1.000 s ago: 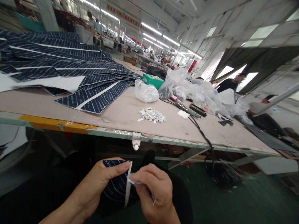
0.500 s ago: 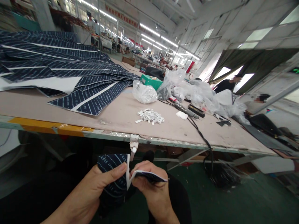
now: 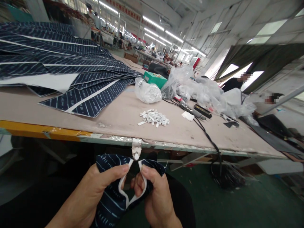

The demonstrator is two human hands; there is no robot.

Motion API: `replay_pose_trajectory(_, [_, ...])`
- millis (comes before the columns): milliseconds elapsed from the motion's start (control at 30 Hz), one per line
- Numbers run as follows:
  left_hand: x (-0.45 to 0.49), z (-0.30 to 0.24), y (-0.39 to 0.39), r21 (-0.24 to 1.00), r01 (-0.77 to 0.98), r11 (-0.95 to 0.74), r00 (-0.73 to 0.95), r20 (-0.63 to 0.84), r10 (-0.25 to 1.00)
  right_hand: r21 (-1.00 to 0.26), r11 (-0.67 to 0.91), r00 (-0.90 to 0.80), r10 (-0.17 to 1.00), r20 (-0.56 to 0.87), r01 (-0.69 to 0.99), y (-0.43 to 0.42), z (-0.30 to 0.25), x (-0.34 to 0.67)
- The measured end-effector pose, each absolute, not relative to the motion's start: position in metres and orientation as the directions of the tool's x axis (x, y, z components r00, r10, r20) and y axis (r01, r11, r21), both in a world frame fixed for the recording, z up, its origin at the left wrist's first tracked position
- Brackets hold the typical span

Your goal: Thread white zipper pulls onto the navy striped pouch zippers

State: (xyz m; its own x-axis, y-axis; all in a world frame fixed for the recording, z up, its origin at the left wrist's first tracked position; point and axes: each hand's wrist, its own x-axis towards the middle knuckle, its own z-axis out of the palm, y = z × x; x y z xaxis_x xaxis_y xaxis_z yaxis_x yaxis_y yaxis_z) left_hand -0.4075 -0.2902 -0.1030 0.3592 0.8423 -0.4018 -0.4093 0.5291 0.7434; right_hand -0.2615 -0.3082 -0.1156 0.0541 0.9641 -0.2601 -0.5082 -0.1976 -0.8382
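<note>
Both my hands are low in front of the table edge, pinching one small navy striped fabric piece (image 3: 111, 196) with a white inner edge. My left hand (image 3: 95, 190) grips its left side between thumb and fingers. Its right side is held by my right hand (image 3: 154, 193), and the white edge curves in a U between the two hands. On the table above lies a small heap of white labels (image 3: 154, 117). A stack of navy striped fabric panels (image 3: 71, 72) covers the table's left part.
The worktable (image 3: 123, 139) has a worn taped front edge. On it stand clear plastic bags (image 3: 147, 91), a green box (image 3: 155, 79), a handheld tool with a black cable (image 3: 192, 112) and more plastic wrap. People sit at the far right. Green floor lies below.
The fabric piece has been spread apart: the white edge, earlier a straight strip between my hands, now bows open in a U, with my right hand turned upward.
</note>
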Motion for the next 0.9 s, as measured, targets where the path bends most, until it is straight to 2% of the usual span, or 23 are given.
replay_pose_trajectory(367, [-0.403, -0.098, -0.284, 0.732, -0.420, 0.537, 0.364, -0.407, 0.838, -0.827, -0.286, 0.067, 0.930, -0.362, -0.485, -0.299, -0.105, -0.264])
replay_pose_trajectory(633, [-0.402, -0.098, -0.280, 0.752, -0.415, 0.512, 0.370, -0.375, 0.850, -0.834, -0.265, 0.053, 0.942, -0.330, -0.483, -0.295, -0.104, -0.266])
replay_pose_trajectory(900, [-0.401, -0.096, -0.278, 0.754, -0.371, 0.542, 0.360, -0.421, 0.833, -0.814, -0.269, 0.049, 0.939, -0.341, -0.514, -0.295, -0.103, -0.267])
